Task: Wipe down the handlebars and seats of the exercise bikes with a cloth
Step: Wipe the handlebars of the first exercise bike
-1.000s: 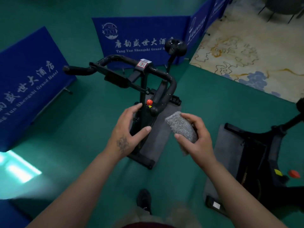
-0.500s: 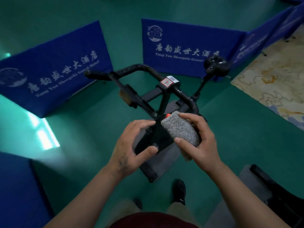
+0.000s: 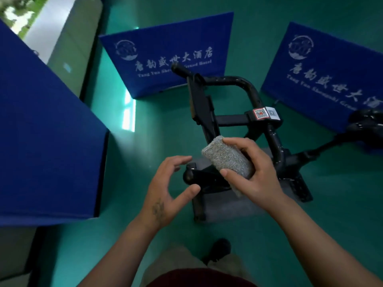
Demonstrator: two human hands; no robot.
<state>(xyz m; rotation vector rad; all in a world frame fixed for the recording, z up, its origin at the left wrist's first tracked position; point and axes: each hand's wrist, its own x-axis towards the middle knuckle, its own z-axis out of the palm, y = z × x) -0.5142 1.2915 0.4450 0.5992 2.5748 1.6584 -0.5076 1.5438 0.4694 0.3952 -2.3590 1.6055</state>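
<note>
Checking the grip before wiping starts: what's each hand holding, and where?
Right hand grips the folded grey textured cloth across its lower half, thumb beneath. Left hand holds nothing.

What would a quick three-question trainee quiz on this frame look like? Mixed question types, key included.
1. True or false: the grey cloth is in the left hand.
2. Multiple choice: the left hand is A) gripping the handlebar, B) open and holding nothing, C) pinching the cloth.
3. Short answer: where does the bike's seat show in the head view?

Key:
1. False; the right hand holds it, thumb and fingers curled round it.
2. B
3. At the right edge, beyond the handlebar.
</note>
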